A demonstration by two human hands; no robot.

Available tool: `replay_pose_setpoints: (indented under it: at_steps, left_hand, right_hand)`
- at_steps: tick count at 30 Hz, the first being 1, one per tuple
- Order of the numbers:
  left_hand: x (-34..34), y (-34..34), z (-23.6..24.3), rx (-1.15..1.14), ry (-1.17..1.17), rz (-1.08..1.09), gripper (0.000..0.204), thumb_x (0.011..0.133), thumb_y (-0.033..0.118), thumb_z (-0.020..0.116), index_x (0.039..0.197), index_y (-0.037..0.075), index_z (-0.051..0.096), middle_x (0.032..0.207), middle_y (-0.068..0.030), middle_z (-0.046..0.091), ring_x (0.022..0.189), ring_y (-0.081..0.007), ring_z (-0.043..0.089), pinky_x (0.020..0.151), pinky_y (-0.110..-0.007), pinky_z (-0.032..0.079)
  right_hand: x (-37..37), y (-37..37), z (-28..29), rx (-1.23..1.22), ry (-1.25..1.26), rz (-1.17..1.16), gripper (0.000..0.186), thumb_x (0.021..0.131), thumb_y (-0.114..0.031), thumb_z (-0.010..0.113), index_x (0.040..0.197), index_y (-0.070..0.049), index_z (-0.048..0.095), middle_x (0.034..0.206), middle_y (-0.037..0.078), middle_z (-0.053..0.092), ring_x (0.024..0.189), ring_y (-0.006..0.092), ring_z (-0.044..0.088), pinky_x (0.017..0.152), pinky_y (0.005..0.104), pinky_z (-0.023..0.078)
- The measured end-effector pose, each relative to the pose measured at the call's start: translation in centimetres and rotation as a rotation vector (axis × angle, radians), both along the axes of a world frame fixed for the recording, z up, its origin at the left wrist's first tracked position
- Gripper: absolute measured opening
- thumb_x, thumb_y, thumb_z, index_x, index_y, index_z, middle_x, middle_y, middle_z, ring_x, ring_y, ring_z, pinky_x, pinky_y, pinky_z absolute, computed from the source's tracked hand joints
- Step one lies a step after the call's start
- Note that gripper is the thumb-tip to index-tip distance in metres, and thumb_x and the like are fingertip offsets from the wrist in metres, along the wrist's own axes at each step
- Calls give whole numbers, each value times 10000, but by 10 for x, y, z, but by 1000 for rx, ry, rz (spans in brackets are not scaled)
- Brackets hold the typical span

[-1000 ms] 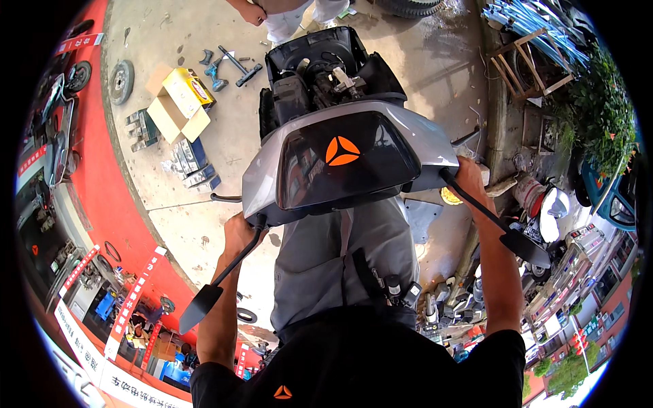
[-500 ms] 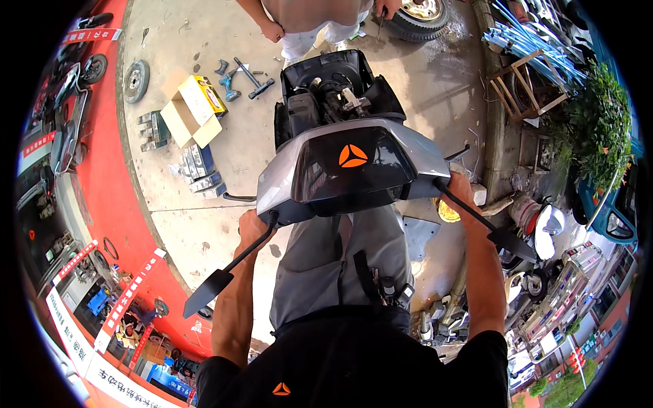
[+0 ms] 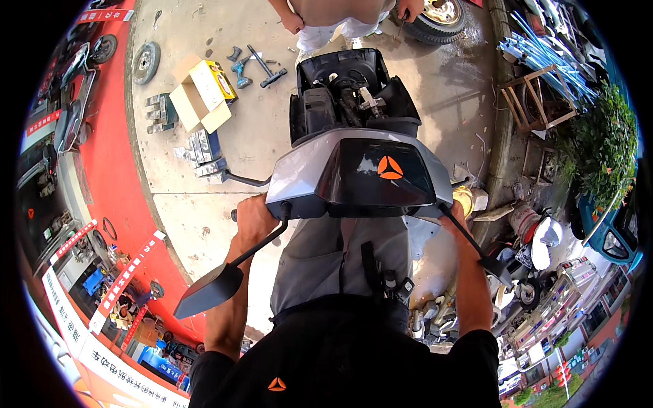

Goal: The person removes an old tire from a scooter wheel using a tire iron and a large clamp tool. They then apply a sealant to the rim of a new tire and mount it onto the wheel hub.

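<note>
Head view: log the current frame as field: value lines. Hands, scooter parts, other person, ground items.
Handlebar cover: silver and black, orange emblem
Left hand: on the left grip
Right hand: at the cover's right end; exact hold hidden
Left mirror: black, on stem
Right mirror: black, on stem
Body section: black, beyond the cover, inner parts exposed
Other person: beyond body section, partly in view
Ground: open cardboard box, drill, T-shaped tool

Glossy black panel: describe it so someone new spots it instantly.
Start at the silver-grey scooter cover, mid-picture, between the wearer's left hand and right hand. Set into that cover is the glossy black panel. Unlike the plain dark left mirror and right mirror to either side, it is broad, shiny and carries an orange three-bladed emblem.
</note>
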State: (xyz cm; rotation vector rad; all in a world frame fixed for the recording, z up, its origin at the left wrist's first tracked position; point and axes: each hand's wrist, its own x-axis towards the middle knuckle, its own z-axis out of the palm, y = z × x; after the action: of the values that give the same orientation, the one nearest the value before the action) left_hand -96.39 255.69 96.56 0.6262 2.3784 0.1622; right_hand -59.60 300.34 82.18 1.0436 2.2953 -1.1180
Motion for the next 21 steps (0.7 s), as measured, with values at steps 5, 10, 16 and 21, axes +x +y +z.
replay_pose_setpoints:
  at_steps: [5,10,16,21]
  left_hand:
    - [-7,0,1,18,11,-22,410,899,422,742,874,13,754,793,-283,711,789,-522,694,699,-569,553]
    - [3,-27,-25,45,-37,54,438,881,432,765,900,-6,761,798,-309,708,781,-530,695,701,-569,562]
    - [66,-79,-89,184,-37,157,240,750,205,777,809,-11,691,735,-305,672,780,-557,669,689,-588,543]
    - [64,-44,-56,70,54,167,278,810,257,776,840,-12,713,750,-304,687,763,-549,677,688,-579,549]
  right_hand:
    - [-14,-3,17,-36,172,-28,296,812,-51,726,1097,26,702,896,299,733,933,522,713,818,525,569]
    - [-48,7,55,108,32,95,291,819,-121,761,1070,23,726,918,301,732,938,530,699,810,548,556]
    - [-117,25,121,147,68,227,235,828,-118,769,997,45,748,922,318,716,932,541,671,837,591,528]
    - [-86,52,66,141,81,208,309,813,-257,811,953,15,767,882,279,731,881,502,699,764,548,547]
